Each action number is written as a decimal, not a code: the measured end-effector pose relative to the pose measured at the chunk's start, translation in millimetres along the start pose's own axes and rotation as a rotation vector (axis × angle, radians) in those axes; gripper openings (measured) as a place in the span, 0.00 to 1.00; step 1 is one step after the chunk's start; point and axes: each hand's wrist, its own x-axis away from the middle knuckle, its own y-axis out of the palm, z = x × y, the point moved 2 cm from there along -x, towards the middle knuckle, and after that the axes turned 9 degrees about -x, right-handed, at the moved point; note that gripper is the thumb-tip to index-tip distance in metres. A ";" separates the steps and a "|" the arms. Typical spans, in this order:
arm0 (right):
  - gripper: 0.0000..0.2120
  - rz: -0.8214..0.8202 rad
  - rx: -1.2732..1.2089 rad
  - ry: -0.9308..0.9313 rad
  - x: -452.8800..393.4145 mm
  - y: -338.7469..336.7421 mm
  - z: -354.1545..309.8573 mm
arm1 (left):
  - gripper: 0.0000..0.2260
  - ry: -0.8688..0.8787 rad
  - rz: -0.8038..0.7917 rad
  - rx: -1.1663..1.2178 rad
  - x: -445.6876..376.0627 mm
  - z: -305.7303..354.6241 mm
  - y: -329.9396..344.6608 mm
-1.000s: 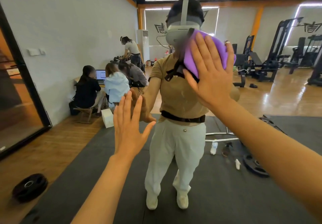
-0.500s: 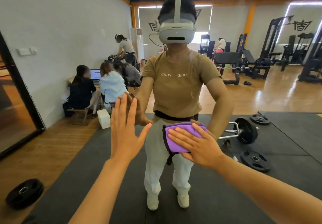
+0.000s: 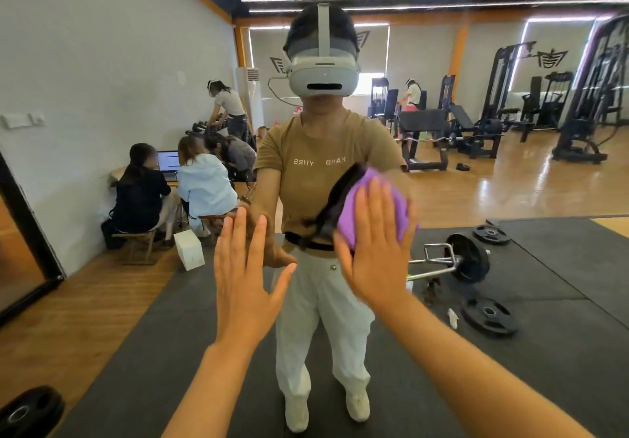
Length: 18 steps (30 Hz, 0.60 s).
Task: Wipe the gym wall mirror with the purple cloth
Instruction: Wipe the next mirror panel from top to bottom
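Here the mirror [image 3: 102, 63] is smooth, glossy glass filling the view. The soft, crumpled purple cloth [image 3: 398, 206] lies flat on it under the right hand [image 3: 374, 253], whose straight fingers press it, covering its lower part. The left hand [image 3: 246, 281] rests spread flat on the glass just beside. The cloth's dark edge is motion-blurred.

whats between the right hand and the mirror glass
In the head view, the purple cloth lies between the right hand and the mirror; flat fingers press it against the glass.
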 end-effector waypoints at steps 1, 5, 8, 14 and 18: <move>0.35 -0.086 0.011 -0.071 30.8 5.5 -0.7 | 0.38 0.008 -0.005 0.000 -0.1 -1.3 -0.7; 0.36 -0.318 0.152 -0.358 109.7 12.3 13.3 | 0.37 0.036 -0.026 0.001 -0.2 -4.9 -4.2; 0.29 -0.402 0.194 -0.530 101.7 3.5 28.2 | 0.37 0.047 -0.046 0.005 -0.5 -7.5 -7.2; 0.34 -0.190 0.098 -0.404 -5.1 -24.0 42.7 | 0.35 0.085 -0.064 0.030 -0.2 -11.9 -13.4; 0.28 0.081 0.070 -0.022 -78.4 -41.0 44.8 | 0.36 0.068 -0.065 0.048 1.1 -10.3 -14.1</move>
